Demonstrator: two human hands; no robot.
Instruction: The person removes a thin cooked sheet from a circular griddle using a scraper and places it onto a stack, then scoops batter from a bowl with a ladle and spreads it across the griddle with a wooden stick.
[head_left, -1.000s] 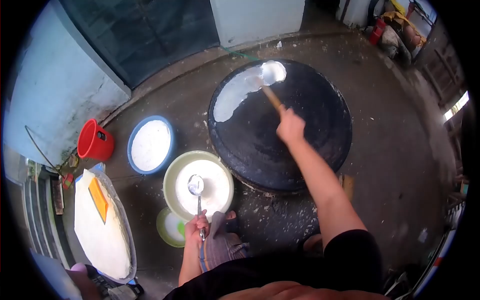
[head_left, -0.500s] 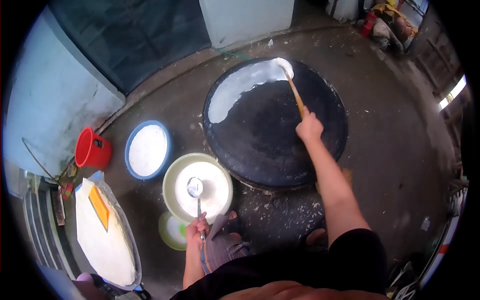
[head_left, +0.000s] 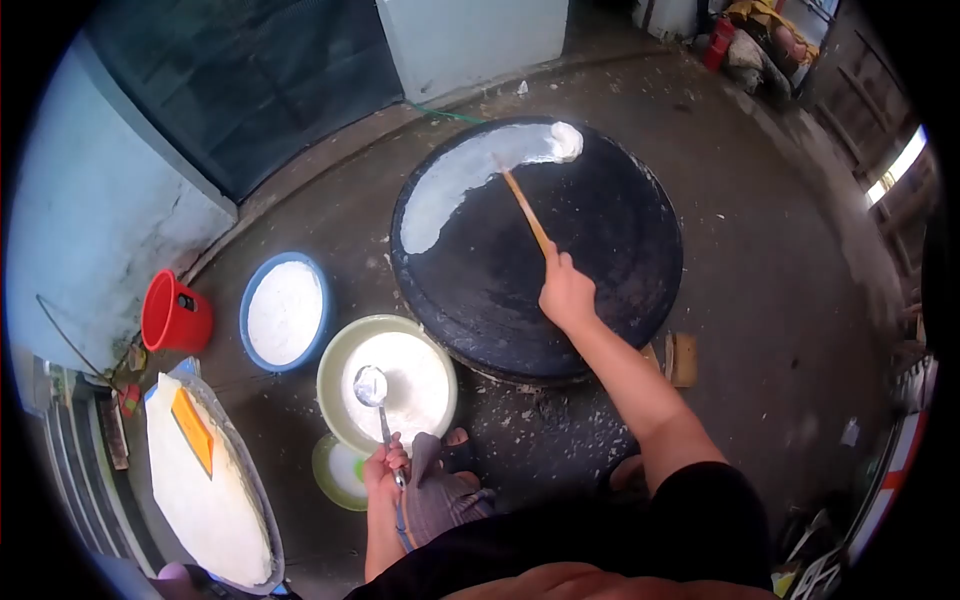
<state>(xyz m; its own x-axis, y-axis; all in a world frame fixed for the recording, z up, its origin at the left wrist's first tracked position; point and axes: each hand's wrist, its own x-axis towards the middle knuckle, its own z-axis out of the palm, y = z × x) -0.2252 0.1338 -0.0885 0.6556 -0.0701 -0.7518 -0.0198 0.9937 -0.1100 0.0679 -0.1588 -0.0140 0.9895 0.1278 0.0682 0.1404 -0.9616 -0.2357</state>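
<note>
My right hand is closed round the handle of a wooden spreader. The spreader's far end is blurred over a curved band of white batter. That band lies along the far left rim of a large round black griddle, with a thick white blob at its right end. Low on the left, my left hand grips a metal ladle by its handle. The ladle's batter-coated bowl is held over a pale green basin of white batter.
A blue basin of white stuff and a red bucket stand to the left. Nearer is a tray with a white stack and a yellow scraper on it. A small green bowl sits by my left hand.
My right hand has swept the spreader leftward, off the thick blob and back over the spread batter. My left hand still holds the ladle over the basin. The whole view has shifted slightly.
</note>
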